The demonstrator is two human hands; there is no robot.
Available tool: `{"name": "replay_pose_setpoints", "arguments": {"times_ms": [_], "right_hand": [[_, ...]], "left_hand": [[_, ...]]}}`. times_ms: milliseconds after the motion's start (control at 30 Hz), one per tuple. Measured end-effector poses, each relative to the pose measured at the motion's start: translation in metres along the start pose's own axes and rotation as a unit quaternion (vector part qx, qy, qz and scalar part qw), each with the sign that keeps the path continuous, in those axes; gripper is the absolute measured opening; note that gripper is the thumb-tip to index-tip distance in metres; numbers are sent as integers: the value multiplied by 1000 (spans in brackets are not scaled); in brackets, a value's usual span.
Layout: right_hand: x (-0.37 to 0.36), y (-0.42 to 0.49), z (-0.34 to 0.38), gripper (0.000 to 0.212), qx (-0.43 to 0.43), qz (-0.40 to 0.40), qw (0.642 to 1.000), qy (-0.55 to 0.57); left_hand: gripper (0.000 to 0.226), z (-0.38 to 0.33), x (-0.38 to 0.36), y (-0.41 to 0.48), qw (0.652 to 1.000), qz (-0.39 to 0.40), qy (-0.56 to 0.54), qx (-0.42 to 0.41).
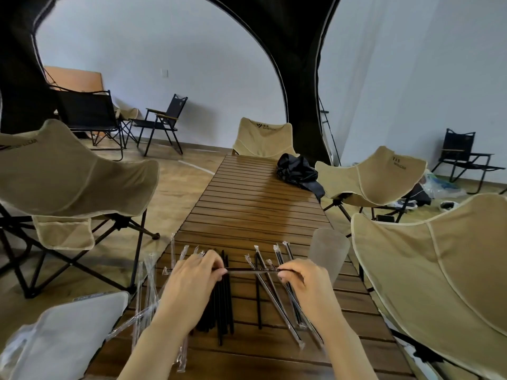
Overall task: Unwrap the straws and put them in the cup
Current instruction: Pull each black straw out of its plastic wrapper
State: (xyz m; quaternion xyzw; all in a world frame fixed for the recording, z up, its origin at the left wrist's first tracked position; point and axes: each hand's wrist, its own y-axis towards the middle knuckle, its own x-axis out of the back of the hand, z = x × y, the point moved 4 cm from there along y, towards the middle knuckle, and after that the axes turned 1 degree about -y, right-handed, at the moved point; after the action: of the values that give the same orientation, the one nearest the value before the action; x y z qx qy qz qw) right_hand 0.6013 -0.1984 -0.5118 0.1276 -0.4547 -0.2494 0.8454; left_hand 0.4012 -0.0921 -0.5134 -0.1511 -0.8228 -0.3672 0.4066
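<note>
Our left hand (192,275) and right hand (297,274) pinched the same straw (252,270) mid-unwrap (wrapper (166,270) needed pulling off next, we guessed).

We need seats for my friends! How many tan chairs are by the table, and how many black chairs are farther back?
Tan chairs by the table: 4
Black chairs farther back: 3
Total: 7
</note>
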Motion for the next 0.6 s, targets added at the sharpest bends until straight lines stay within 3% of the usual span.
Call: {"name": "replay_pose_setpoints", "arguments": {"times_ms": [67,133,167,300,400,600], "right_hand": [[-3,-3,-1,9,-9,9,1000,13],[-5,-6,-6,42,-16,-5,999,37],[-6,-5,-5,46,-13,-16,999,44],[-3,0,-5,13,-8,-44,998,46],[2,2,-4,15,-25,-55,995,82],[-1,1,-1,21,-20,-18,997,74]], "left_hand": [[6,11,2,-4,1000,-1,10,20],[9,20,2,-6,1000,1,12,23],[15,22,2,-4,1000,0,9,15],[29,20,1,5,999,-33,-9,-31],[27,16,2,8,998,-42,-12,-53],[30,16,0,4,997,27,-43,-64]]}}
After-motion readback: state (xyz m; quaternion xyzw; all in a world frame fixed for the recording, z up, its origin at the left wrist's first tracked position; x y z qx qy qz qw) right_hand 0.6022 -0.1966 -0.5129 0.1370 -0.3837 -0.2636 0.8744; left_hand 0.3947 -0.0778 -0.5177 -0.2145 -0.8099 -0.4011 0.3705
